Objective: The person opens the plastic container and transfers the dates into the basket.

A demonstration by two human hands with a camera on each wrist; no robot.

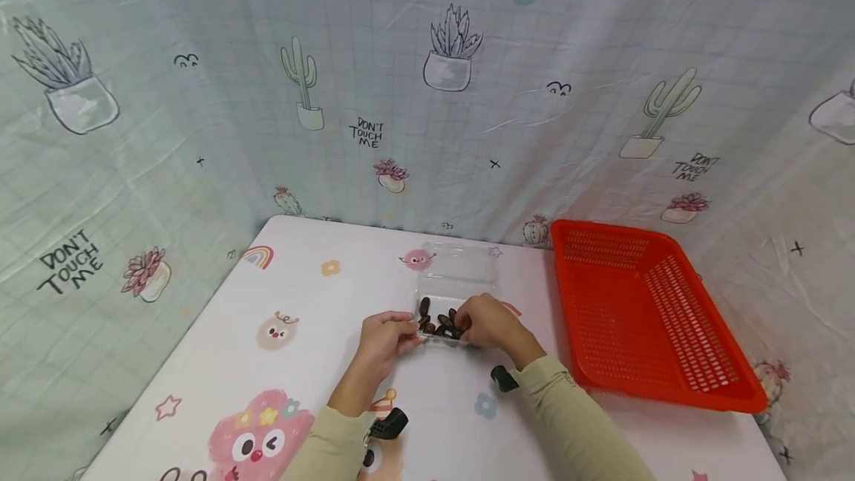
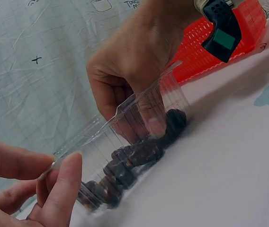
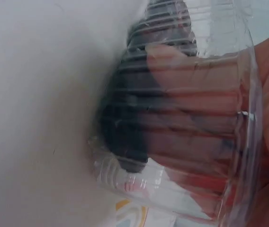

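Observation:
A clear plastic clamshell box (image 1: pixel 437 303) stands on the table with its lid (image 1: pixel 461 262) folded back, away from me. Several dark brown, oblong, shiny dates (image 1: pixel 424 306) lie on its bottom. My left hand (image 1: pixel 386 336) pinches the box's rim at the left corner between thumb and fingers, plain in the left wrist view. From the right, my right hand (image 1: pixel 490 321) reaches down over the rim into the box. Its curled fingers and thumb hold a date (image 3: pixel 125 123) low inside, seen through the ribbed wall in the right wrist view.
A red perforated plastic basket (image 1: pixel 641 325) stands on the right of the table. The white tablecloth (image 1: pixel 300 362) carries cartoon prints. Behind and at the sides hangs a curtain (image 1: pixel 401 191) with cactus drawings. Each wrist wears a dark device (image 1: pixel 390 424).

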